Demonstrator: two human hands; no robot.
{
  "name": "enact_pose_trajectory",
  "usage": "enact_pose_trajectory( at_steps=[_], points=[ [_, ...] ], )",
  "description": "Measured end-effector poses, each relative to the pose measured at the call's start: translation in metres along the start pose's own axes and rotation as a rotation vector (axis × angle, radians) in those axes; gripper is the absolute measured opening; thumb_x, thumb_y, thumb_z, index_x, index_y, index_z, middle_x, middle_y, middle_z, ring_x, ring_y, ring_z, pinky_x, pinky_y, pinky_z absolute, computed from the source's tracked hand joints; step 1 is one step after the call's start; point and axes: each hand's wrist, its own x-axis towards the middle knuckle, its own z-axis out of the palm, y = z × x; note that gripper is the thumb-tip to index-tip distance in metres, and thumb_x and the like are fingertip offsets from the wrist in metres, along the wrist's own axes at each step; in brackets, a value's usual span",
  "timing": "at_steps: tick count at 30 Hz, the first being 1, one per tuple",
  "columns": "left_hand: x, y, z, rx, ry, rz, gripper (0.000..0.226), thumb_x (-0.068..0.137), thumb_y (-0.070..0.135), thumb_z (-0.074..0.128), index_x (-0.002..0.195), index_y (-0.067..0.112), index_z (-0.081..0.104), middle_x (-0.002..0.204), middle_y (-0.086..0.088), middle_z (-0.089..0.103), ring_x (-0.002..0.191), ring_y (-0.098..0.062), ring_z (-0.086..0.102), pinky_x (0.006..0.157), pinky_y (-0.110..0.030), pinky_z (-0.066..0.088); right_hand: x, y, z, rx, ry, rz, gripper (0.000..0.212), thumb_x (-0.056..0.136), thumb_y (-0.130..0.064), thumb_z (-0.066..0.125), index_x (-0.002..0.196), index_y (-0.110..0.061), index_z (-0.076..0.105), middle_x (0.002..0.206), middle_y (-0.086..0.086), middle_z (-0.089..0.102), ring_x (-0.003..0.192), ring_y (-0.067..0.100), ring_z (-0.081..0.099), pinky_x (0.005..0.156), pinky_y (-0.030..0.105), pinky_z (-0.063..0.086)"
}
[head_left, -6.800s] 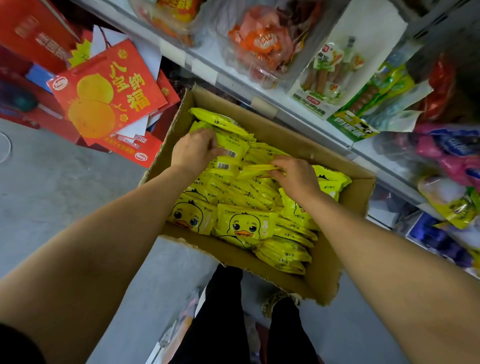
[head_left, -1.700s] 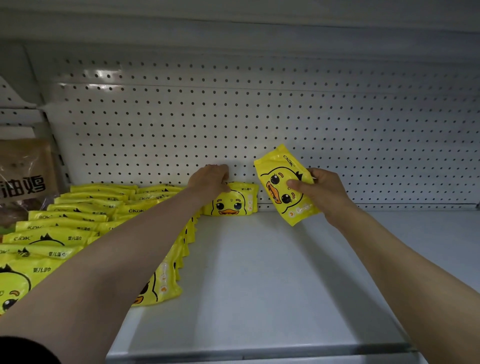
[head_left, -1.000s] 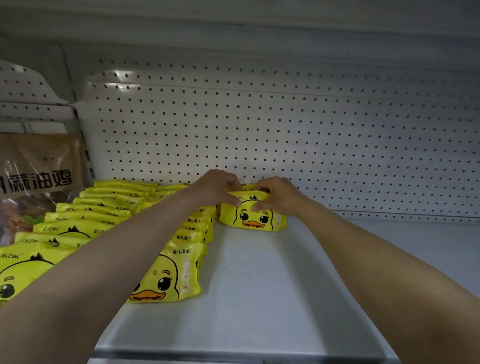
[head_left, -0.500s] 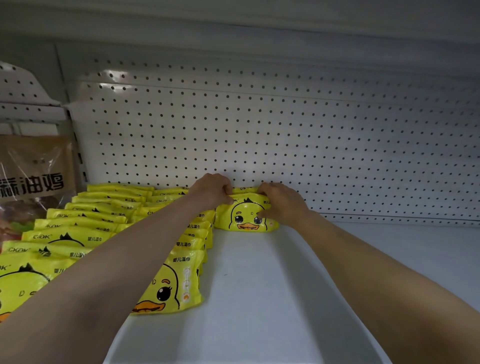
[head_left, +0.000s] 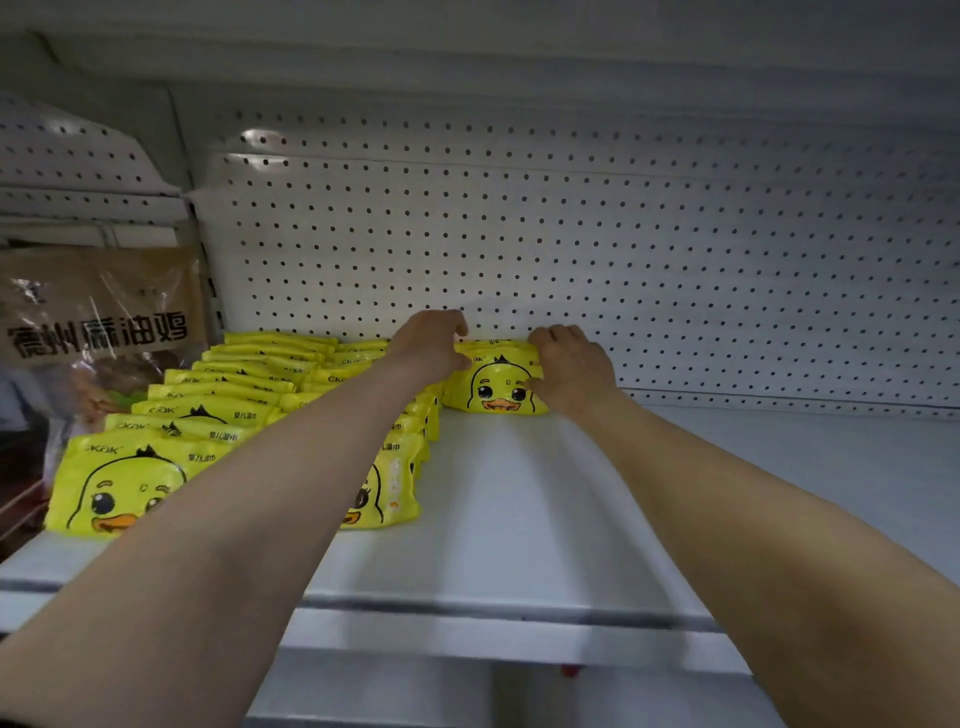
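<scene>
Hands, left (head_left: 431, 345) and right (head_left: 571, 369), gripping upright duck packet (head_left: 496, 387), white shelf (head_left: 519, 493)

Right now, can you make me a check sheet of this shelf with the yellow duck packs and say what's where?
Surface: white shelf, with packs on its left side and at the back.
Job's things: small stack of duck packs at the back, close to the pegboard, duck face forward.
Clutter: rows of duck packs lined up on the shelf's left side; brown bag with black writing further left.
Hands: left hand grips the stack's top left; right hand pinches its right side, thumb on the front.
Cables: nothing seen.
Surroundings: white pegboard as the back wall, underside of another shelf above.
</scene>
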Motion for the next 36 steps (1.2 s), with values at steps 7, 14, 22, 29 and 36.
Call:
enact_pose_trajectory(
  at_steps=[7, 14, 22, 29, 36],
  points=[
    [-0.094, 0.028, -0.037, 0.08, 0.085, -0.068, 0.061, 0.078, 0.021, 0.075, 0.132, 0.022, 0.047, 0.128, -0.01, 0.047, 0.12, -0.029, 0.047, 0.084, -0.039, 0.046, -0.061, -0.026, -0.057, 0.173, 0.008, -0.069, 0.053, 0.091, -0.036, 0.061, 0.139, -0.017, 0.047, 0.135, 0.008, 0.052, 0.126, 0.027, 0.045, 0.094, 0.039, 0.044],
    [-0.23, 0.021, -0.071, 0.175, 0.188, -0.147, 0.052, 0.086, 0.041, 0.066, 0.13, 0.017, 0.051, 0.129, -0.013, 0.05, 0.124, -0.033, 0.046, 0.096, -0.043, 0.044, -0.141, -0.078, -0.093, 0.277, 0.019, -0.167, 0.052, 0.089, -0.045, 0.061, 0.135, -0.023, 0.052, 0.14, 0.005, 0.051, 0.13, 0.027, 0.045, 0.1, 0.041, 0.044],
    [-0.37, -0.021, -0.107, 0.3, 0.239, -0.255, 0.049, 0.088, 0.04, 0.064, 0.129, 0.016, 0.053, 0.127, -0.012, 0.053, 0.118, -0.035, 0.048, 0.094, -0.047, 0.045, -0.218, -0.162, -0.1, 0.348, 0.045, -0.374, 0.053, 0.091, -0.048, 0.059, 0.137, -0.023, 0.051, 0.144, 0.002, 0.049, 0.133, 0.027, 0.039, 0.104, 0.042, 0.04],
    [-0.462, -0.065, -0.13, 0.409, 0.296, -0.349, 0.05, 0.085, 0.039, 0.065, 0.129, 0.018, 0.053, 0.126, -0.006, 0.053, 0.115, -0.03, 0.05, 0.088, -0.043, 0.049, -0.261, -0.249, -0.093, 0.439, -0.01, -0.56, 0.056, 0.093, -0.048, 0.058, 0.141, -0.022, 0.047, 0.148, 0.002, 0.044, 0.138, 0.024, 0.033, 0.111, 0.039, 0.033],
    [-0.514, -0.14, -0.144, 0.447, 0.29, -0.445, 0.052, 0.088, 0.04, 0.064, 0.133, 0.018, 0.051, 0.132, -0.005, 0.05, 0.12, -0.03, 0.047, 0.097, -0.043, 0.045, -0.264, -0.351, -0.068, 0.502, -0.112, -0.685, 0.056, 0.093, -0.049, 0.057, 0.142, -0.027, 0.042, 0.15, -0.001, 0.039, 0.14, 0.021, 0.03, 0.11, 0.038, 0.034]
  ],
)
